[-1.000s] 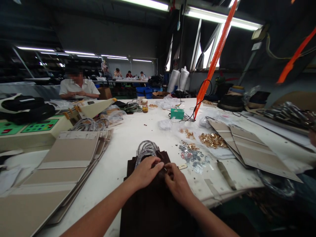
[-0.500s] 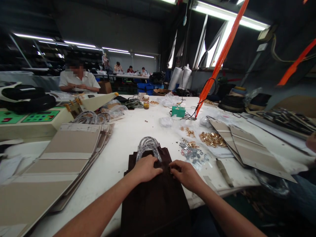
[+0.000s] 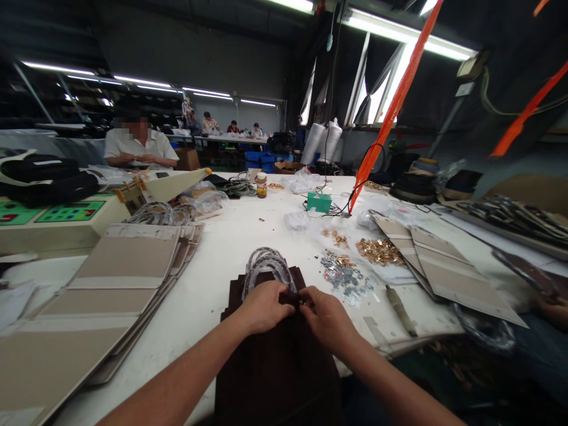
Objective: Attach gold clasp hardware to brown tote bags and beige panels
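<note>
A dark brown bag (image 3: 275, 373) lies in front of me on top of others like it, at the table's near edge. Its looped handles (image 3: 266, 260) are wrapped in clear plastic and point away from me. My left hand (image 3: 266, 307) is closed on the bag's upper part, just below the handle, thumb toward the right. Close beside it, my right hand (image 3: 326, 313) is pinched at the bag's upper right. A tiny shiny bit shows at the right fingertips, too small to name.
Gold metal pieces (image 3: 379, 251) and flat grey metal pieces (image 3: 348, 278) lie to the right. Nearby are a wrapped tool handle (image 3: 400, 310) and beige panels (image 3: 452, 266). More beige panels (image 3: 119, 278) are stacked left. A green box (image 3: 319, 202) stands farther back. Another person's hand (image 3: 552, 307) is far right.
My right hand has moved slightly left, closer to my left hand at the bag's top. At the far right, the other person's hand now holds a dark brown piece.
</note>
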A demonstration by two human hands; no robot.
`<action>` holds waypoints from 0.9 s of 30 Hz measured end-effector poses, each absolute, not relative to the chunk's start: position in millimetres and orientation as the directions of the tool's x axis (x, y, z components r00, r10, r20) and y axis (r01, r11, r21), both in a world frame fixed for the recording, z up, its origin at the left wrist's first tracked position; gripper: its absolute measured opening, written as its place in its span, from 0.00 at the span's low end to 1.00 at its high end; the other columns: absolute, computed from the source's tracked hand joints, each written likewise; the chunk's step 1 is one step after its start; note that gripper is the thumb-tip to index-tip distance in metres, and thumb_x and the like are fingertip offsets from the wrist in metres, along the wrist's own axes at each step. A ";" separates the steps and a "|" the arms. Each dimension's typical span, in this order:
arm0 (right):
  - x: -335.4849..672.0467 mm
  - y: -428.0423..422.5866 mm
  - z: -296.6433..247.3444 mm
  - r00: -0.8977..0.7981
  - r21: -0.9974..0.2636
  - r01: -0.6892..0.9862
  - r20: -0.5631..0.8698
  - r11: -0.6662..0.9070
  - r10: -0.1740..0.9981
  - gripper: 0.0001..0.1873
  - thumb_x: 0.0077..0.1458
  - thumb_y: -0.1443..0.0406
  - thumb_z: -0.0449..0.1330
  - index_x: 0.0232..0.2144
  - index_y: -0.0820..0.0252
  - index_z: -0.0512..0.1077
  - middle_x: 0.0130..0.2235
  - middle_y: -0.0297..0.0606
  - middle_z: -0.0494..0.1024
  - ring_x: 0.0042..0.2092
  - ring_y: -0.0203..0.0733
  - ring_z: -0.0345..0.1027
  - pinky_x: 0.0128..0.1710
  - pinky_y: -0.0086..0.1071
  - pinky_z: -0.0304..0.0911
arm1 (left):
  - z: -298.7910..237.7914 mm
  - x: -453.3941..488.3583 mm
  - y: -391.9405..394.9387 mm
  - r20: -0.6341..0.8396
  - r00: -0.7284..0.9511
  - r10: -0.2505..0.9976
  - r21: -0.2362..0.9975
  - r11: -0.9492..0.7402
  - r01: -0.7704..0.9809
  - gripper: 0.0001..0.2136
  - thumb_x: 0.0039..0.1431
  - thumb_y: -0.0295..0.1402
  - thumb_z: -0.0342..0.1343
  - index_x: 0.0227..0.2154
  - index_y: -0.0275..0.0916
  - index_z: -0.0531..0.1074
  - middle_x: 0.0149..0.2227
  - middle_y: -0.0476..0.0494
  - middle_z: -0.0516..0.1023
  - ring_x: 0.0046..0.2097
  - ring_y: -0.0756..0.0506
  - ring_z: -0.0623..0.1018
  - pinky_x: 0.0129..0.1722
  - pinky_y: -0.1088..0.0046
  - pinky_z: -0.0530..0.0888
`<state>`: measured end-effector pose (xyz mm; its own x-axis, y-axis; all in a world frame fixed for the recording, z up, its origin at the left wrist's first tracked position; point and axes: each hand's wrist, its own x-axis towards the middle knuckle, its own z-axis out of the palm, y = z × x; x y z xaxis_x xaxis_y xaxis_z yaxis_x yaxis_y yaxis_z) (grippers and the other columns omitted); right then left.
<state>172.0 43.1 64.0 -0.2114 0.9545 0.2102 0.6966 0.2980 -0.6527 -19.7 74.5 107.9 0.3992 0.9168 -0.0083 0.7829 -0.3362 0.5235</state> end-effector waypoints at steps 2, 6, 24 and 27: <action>168.5 37.7 58.1 -0.172 -0.703 0.661 0.196 0.260 0.965 0.12 0.58 0.70 0.58 0.45 0.54 0.72 0.32 0.33 0.79 0.34 0.43 0.73 0.34 0.31 0.60 | 107.0 -19.4 71.9 -0.009 0.407 0.913 0.532 -0.340 0.775 0.05 0.50 0.35 0.61 0.25 0.40 0.73 0.31 0.45 0.79 0.37 0.41 0.78 0.34 0.68 0.65; 165.4 30.2 52.0 -0.134 -0.720 0.648 0.214 0.249 0.968 0.12 0.58 0.69 0.59 0.45 0.52 0.72 0.33 0.31 0.80 0.35 0.41 0.74 0.35 0.31 0.59 | 106.5 -19.9 68.6 -0.016 0.428 0.904 0.546 -0.351 0.760 0.04 0.52 0.33 0.59 0.31 0.41 0.77 0.36 0.45 0.81 0.40 0.41 0.79 0.39 0.68 0.69; 185.3 61.2 59.7 -0.117 -0.882 0.462 0.040 0.090 0.992 0.17 0.41 0.60 0.76 0.35 0.56 0.79 0.34 0.30 0.81 0.36 0.41 0.73 0.34 0.29 0.61 | 93.5 -29.4 86.6 0.090 0.542 0.835 0.566 -0.491 0.662 0.12 0.60 0.34 0.56 0.45 0.43 0.78 0.52 0.41 0.80 0.56 0.38 0.77 0.59 0.61 0.71; 203.0 75.7 58.0 -0.147 -0.915 0.393 0.035 0.091 0.988 0.19 0.44 0.58 0.74 0.40 0.55 0.81 0.33 0.29 0.80 0.34 0.39 0.72 0.33 0.28 0.61 | 71.6 -40.8 88.5 0.195 0.484 0.853 0.465 -0.514 0.720 0.14 0.62 0.38 0.55 0.47 0.45 0.78 0.51 0.42 0.80 0.53 0.38 0.79 0.55 0.61 0.75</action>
<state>203.0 75.7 58.0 -0.1473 0.9885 0.0346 0.3926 0.0906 -0.9153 -40.8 88.5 71.6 0.4837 0.8533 0.1945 0.7205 -0.5144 0.4651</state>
